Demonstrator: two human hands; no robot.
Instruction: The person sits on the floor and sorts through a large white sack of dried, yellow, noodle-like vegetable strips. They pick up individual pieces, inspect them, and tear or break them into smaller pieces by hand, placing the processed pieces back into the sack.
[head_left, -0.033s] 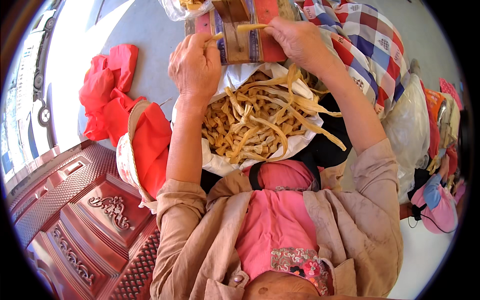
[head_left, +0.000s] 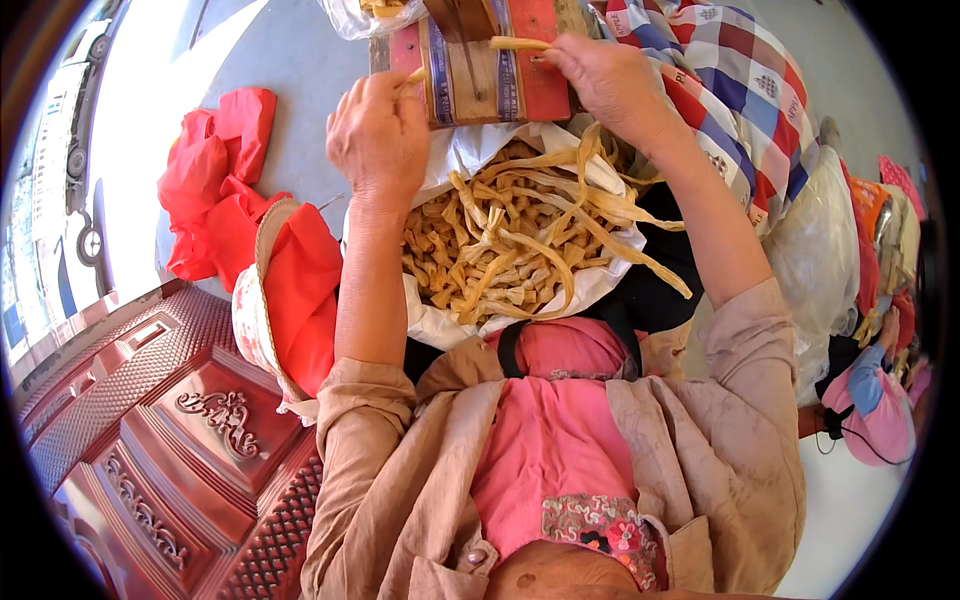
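Note:
My left hand [head_left: 378, 138] is closed, with the short end of a yellowish dried strip [head_left: 417, 76] showing past its fingers. Between the fingers of my right hand [head_left: 615, 88] is another yellowish strip [head_left: 518, 43], its free end pointing left. Both hands are raised over a wooden board [head_left: 464, 80] with red and blue-printed patches, and a brown upright piece [head_left: 464, 18] stands on it. Nearer me, below the hands, a white sack [head_left: 430, 325] lies open. Heaped inside are short dried pieces [head_left: 450, 250], with several long strips [head_left: 600, 235] on top.
A clear plastic bag [head_left: 375, 20] with yellowish pieces sits beside the board. Checked cloth [head_left: 740, 70] lies at the right, near a pale plastic bag [head_left: 820, 270]. On the left are red cloth [head_left: 215, 190], a straw-brimmed hat [head_left: 262, 300] and a dark red embossed panel [head_left: 190, 430].
My hands have moved slightly apart, the left leftward and the right rightward. The strip in my right hand has shifted up, and less of the left piece shows.

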